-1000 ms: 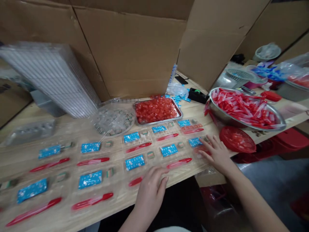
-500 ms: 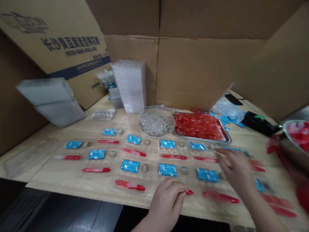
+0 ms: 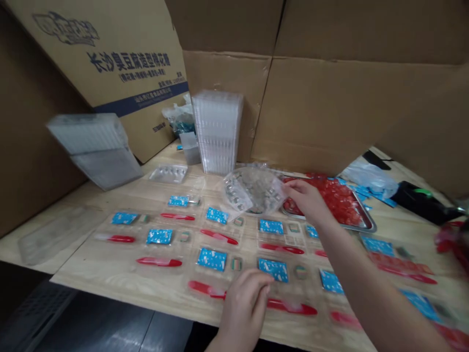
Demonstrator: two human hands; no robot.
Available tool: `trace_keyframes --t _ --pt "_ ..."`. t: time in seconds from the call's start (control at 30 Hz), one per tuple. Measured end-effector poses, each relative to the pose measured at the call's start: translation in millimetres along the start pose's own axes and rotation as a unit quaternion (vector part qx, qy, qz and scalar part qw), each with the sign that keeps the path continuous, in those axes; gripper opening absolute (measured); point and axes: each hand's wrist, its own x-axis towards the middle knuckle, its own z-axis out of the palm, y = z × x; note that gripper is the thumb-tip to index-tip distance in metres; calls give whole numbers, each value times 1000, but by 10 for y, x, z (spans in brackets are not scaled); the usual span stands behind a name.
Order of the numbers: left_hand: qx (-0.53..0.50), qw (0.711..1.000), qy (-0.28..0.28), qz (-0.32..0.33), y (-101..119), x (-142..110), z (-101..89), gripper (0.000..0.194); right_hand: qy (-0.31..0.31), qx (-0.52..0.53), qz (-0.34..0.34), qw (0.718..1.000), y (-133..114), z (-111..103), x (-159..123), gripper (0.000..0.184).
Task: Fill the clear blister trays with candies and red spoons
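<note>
Right hand (image 3: 306,199) gripped the edge of the clear plastic dish (image 3: 252,191) of small sweets, tilting it up beside the steel tray (image 3: 366,226) of red sweets; earlier the dish lay flat, that hand over the rows. Left hand (image 3: 244,308), curled, hung at a red spoon (image 3: 207,288); hold unclear. Blue sachets (image 3: 211,259) sat in clear blister trays (image 3: 293,244) across the worktop (image 3: 110,288), spaced within reach.

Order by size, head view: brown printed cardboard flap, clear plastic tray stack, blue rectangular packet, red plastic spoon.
Brown printed cardboard flap, clear plastic tray stack; blue rectangular packet and red plastic spoon too close to rank.
</note>
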Motion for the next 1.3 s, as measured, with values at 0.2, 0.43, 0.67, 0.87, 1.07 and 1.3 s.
trace_keyframes --t 0.2,0.43,0.67,0.87,1.07,1.3 --pt "162 976 122 78 52 86 52 48 21 -165 -208 964 -6 -539 -1237 7" --pt "204 972 15 112 159 -148 230 40 -67 -327 -343 878 276 -691 -2198 28" --pt "-284 908 146 -271 286 -178 564 54 -27 -284 -364 887 -30 -460 -2194 28" --pt "-280 907 105 -296 134 318 -13 48 91 -282 -281 913 221 -726 -1333 17" --pt "67 983 -148 -89 22 665 -112 31 74 -397 -64 912 858 -1005 -215 18" --pt "118 992 -45 26 155 622 156 26 54 -353 -48 933 850 -932 -168 10"
